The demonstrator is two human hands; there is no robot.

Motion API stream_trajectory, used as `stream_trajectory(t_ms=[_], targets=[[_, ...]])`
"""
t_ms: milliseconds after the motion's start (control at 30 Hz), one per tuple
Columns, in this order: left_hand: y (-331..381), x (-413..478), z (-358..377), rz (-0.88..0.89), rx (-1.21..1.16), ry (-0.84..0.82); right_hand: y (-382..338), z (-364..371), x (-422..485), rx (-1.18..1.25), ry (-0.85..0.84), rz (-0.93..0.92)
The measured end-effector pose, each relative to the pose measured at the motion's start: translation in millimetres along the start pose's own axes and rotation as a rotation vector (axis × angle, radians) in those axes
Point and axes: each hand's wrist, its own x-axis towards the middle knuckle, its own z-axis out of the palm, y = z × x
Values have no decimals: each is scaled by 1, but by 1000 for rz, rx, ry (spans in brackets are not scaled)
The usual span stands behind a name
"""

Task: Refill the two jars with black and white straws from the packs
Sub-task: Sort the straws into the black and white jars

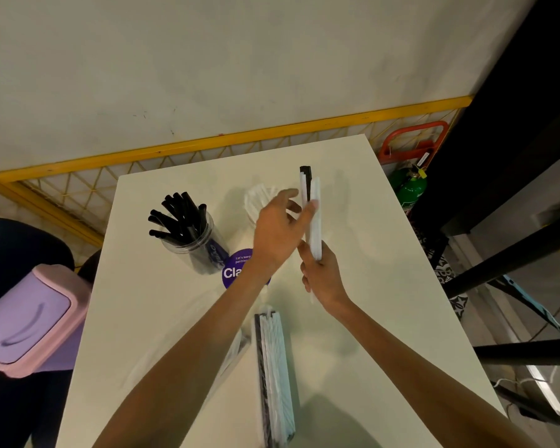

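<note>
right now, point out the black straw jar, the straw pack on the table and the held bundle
black straw jar (204, 257): head view, clear side wall
straw pack (277, 367): head view, white straws mid-pack
held bundle (316, 227): head view, white straws mid-length
</note>
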Motion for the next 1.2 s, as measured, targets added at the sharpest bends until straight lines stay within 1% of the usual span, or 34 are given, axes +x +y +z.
stream_trajectory(t_ms=[67,167,267,400,500,667,833,900,1033,1133,1200], targets=[[5,-7,6,-70,-28,34,1,4,-2,-104,60,-28],[10,-13,11,-121,-7,113,0,5,-8,-234,112,-78],[14,-15,15,-183,28,111,-1,5,-12,-331,141,-96],[17,-15,18,-193,144,98,0,5,-13,-387,164,-77],[13,-14,17,-207,140,66,-2,4,-14,-345,148,-83],[4,-10,10,-269,67,20,-1,1,-14,-262,129,-58],[-7,-4,5,-402,-139,-80,5,0,-10,-260,74,-15],[-9,-3,2,-446,-176,-116,7,0,-8,-235,20,3],[-7,0,-5,-475,-192,-146,5,-3,-7,-89,-92,20],[-8,2,-8,-533,-357,-171,0,-4,-7,-30,-110,30],[-6,3,-8,-548,-418,-174,-1,-6,-7,-4,-94,31]])
